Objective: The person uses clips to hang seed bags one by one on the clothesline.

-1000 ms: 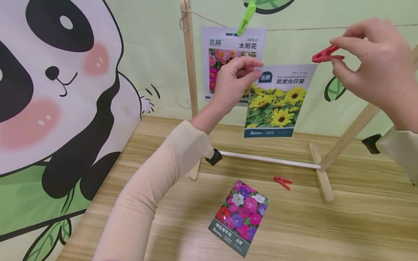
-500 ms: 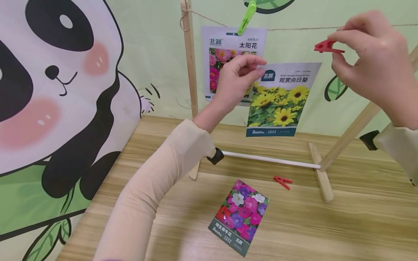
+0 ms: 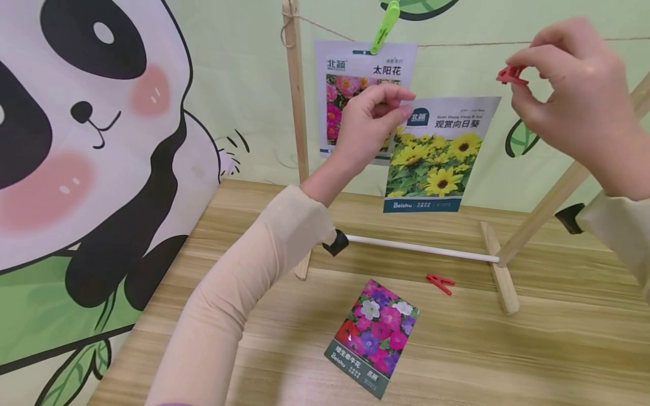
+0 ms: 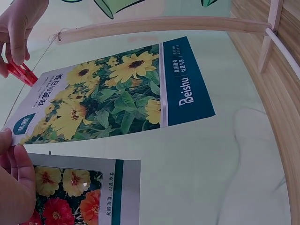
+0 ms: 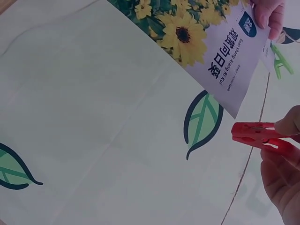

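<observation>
In the upper middle of the head view, the left hand [image 3: 367, 127] pinched the top left corner of the sunflower seed packet [image 3: 437, 155] between thumb and fingers, holding it up just below the string [image 3: 457, 44] that ran across the top of the frame. At the upper right, the right hand [image 3: 574, 96] pinched a red clothespin [image 3: 510, 74] between thumb and forefinger, close to the string and just above the packet's top right corner, not touching the packet. A second packet with pink flowers [image 3: 363, 84] hung from the string by a green clothespin [image 3: 384, 25], partly behind the left hand. On the wooden surface [image 3: 508, 349] at the lower middle lay a third flower packet [image 3: 373, 337], with another red clothespin [image 3: 439, 282] near it, beside the wooden frame's foot [image 3: 500, 276].
</observation>
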`<state>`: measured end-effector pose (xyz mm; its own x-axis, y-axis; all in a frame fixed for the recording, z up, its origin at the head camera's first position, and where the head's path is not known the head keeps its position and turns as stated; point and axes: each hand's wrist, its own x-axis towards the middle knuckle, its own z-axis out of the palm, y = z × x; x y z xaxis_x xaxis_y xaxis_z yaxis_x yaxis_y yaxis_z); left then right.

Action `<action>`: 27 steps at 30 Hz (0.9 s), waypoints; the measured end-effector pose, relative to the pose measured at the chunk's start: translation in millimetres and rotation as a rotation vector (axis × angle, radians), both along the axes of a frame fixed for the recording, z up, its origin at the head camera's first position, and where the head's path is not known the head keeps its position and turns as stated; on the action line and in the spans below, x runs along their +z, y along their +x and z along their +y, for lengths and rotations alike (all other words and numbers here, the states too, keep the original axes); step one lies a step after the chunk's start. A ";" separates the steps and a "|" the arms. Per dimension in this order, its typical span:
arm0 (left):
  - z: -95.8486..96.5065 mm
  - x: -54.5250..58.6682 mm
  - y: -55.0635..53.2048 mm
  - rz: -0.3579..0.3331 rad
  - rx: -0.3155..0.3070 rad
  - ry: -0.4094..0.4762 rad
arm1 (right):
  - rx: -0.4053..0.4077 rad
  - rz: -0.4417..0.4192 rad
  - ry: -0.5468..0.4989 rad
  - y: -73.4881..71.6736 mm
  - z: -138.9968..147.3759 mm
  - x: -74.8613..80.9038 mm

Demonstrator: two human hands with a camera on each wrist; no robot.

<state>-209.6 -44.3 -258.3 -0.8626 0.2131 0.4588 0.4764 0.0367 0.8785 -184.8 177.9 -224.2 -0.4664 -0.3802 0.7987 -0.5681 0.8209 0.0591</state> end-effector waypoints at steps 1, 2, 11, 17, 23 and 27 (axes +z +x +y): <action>0.2 0.4 0.1 0.001 0.001 0.000 | 0.003 0.005 -0.008 -0.6 0.4 -0.1; 0.4 0.8 0.2 0.001 0.001 0.000 | 0.003 0.007 -0.013 -1.2 0.9 -0.1; 3.3 0.8 -3.3 0.034 0.009 0.005 | -0.022 -0.002 -0.040 -2.3 1.7 1.9; 7.5 -5.9 -19.5 0.055 0.026 -0.007 | -0.029 0.019 0.012 -1.5 0.9 7.0; 11.0 -5.3 -25.4 0.062 0.041 -0.008 | -0.031 0.036 0.023 -1.8 -0.5 11.5; 12.9 -2.5 -25.3 0.071 0.046 -0.014 | -0.028 0.051 0.004 -3.3 -1.4 13.3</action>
